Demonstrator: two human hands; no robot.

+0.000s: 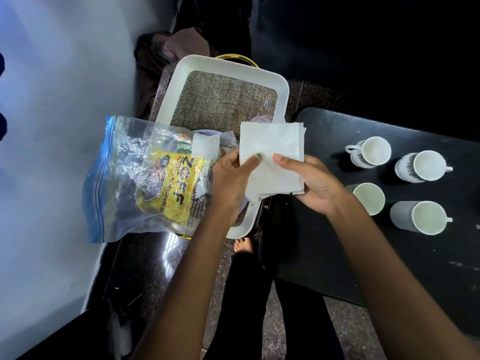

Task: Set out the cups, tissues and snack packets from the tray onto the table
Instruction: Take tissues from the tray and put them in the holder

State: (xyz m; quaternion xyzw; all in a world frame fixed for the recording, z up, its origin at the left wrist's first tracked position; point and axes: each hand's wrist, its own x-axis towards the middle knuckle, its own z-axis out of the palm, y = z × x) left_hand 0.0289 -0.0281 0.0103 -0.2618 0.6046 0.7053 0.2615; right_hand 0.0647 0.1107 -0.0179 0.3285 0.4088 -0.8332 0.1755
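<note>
Holding a stack of white tissues (272, 157) between them, both hands meet over the near edge of the white tray (181, 81). The left hand (231, 183) grips the stack's left edge, its fingers (255, 161) laid on top with a green-painted nail showing, and the same hand also appears to pinch the clear zip bag (124, 183) that hangs to the left of those fingers. The right hand (314, 188) clasps the stack from the right, thumb on top and the other fingers curled beneath, so both hands are closed on the tissues. Inside the bag, just left of the left fingers, sits a yellow snack packet (172, 188) with dark lettering, and a small white folded piece (205, 148) lies above it. Beyond the fingers the tray holds a woven brown liner (220, 100), with a rounded dark object peeping out just behind the tissues; what it is cannot be told. To the right of the right fingers, on the black table (337, 250), four white cups (371, 152) stand upright in two rows, well apart from the hands, their handles turned outward. Below the hands a bare foot (242, 244) shows on the speckled floor (272, 333).
</note>
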